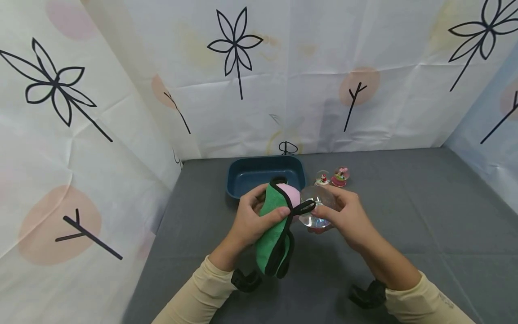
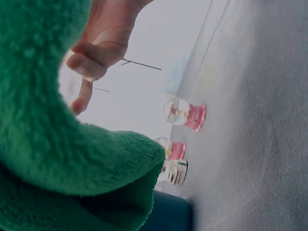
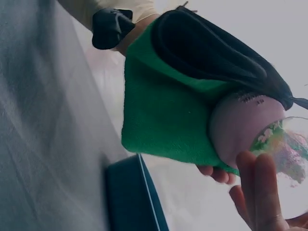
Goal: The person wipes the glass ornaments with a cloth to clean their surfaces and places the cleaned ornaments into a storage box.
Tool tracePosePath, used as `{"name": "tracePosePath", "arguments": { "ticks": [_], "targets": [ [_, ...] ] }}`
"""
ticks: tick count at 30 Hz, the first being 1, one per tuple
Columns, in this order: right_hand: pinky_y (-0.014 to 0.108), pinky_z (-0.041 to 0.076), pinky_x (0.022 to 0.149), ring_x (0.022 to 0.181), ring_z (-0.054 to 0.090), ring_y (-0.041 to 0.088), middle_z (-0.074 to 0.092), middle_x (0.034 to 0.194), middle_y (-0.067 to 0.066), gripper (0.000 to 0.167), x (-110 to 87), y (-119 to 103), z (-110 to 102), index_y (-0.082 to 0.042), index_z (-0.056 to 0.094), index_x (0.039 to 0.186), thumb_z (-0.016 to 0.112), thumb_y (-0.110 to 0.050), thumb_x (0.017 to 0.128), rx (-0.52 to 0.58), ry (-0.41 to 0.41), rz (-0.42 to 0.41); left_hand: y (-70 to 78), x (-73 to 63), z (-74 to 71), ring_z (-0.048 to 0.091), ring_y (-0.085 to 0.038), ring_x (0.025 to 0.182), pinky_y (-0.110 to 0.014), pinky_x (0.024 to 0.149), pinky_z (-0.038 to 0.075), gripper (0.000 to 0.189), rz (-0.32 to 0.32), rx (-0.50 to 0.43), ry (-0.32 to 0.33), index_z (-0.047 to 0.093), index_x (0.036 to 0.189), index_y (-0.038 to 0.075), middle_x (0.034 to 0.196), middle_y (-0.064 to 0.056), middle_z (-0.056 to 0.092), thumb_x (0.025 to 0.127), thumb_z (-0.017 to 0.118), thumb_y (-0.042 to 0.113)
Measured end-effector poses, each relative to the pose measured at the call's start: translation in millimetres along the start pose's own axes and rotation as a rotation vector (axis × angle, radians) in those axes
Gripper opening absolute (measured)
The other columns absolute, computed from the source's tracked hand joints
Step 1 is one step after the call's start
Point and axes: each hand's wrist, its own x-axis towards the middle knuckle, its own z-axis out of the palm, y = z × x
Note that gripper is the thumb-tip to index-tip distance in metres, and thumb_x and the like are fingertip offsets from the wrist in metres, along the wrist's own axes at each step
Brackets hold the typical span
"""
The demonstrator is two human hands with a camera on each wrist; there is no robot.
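Note:
A snow globe with a pink base [image 3: 240, 127] and a clear glass ball [image 1: 317, 202] is held between both hands. My left hand [image 1: 252, 218] grips a green cloth [image 1: 275, 229] with black edging, folded around the pink base, thumb pressed on its edge. A black loop [image 1: 304, 207] of the cloth sticks out across the glass. My right hand [image 1: 348, 213] grips the ball from the right, thumb on the near side and fingertips showing below. In the right wrist view, colourful figures show inside the glass. Cloth covers much of the left wrist view.
A dark blue tray [image 1: 265, 159] stands behind the hands on the grey cloth-covered table [image 1: 404, 202]. Small snow globes stand right of it, one with a white base [image 1: 322, 178], another with a pink base [image 1: 340, 177]. A patterned white curtain [image 1: 283, 90] hangs behind.

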Motion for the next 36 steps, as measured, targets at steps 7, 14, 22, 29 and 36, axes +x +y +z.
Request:
{"name": "tracePosePath", "arguments": {
  "ticks": [7,14,22,29,36],
  "targets": [
    [0.040,0.067,0.072,0.097,0.073,0.013,0.063,0.132,0.017,0.057,1.6,-0.5,-6.4,-0.005,0.055,0.145,0.079,-0.010,0.094,-0.138,-0.118,-0.017,-1.4,1.0,0.4,0.074,-0.008,0.084,-0.022,0.071,0.064,0.067,0.021,-0.045,0.049,0.061,0.135,-0.010,0.108,0.000,0.076,0.088,0.085,0.032],
    [0.019,0.057,0.099,0.124,0.067,0.012,0.062,0.144,0.009,0.100,5.0,-0.8,-13.1,-0.012,0.052,0.154,0.102,-0.015,0.068,-0.482,-0.115,-0.535,4.3,0.4,1.5,0.073,-0.005,0.074,-0.019,0.065,0.062,0.062,-0.038,-0.085,0.089,0.060,0.131,-0.015,0.096,0.004,0.077,0.091,0.080,0.029],
    [0.013,0.050,0.106,0.124,0.067,0.018,0.071,0.130,0.018,0.066,12.4,3.3,-10.9,0.003,0.069,0.133,0.083,-0.044,0.088,-0.596,0.018,-0.928,5.6,-0.2,3.8,0.074,-0.005,0.075,-0.020,0.067,0.063,0.059,-0.087,-0.109,0.093,0.060,0.132,-0.013,0.100,0.003,0.076,0.092,0.077,0.026],
    [0.015,0.061,0.083,0.108,0.071,0.004,0.075,0.122,0.014,0.076,6.4,7.8,-8.0,0.002,0.067,0.133,0.101,-0.023,0.070,-0.429,0.067,-0.712,3.4,-0.3,3.6,0.073,-0.007,0.081,-0.021,0.072,0.063,0.059,-0.076,-0.172,0.052,0.058,0.135,-0.011,0.101,0.000,0.074,0.092,0.079,0.024],
    [0.022,0.059,0.065,0.101,0.072,0.003,0.075,0.124,0.015,0.071,-1.0,2.8,-3.6,-0.008,0.067,0.132,0.096,0.005,0.069,-0.302,0.127,-0.318,-1.3,0.5,2.7,0.072,-0.006,0.084,-0.020,0.074,0.063,0.065,-0.037,-0.147,0.036,0.057,0.139,-0.011,0.105,0.000,0.073,0.091,0.081,0.027]
  ]
}}
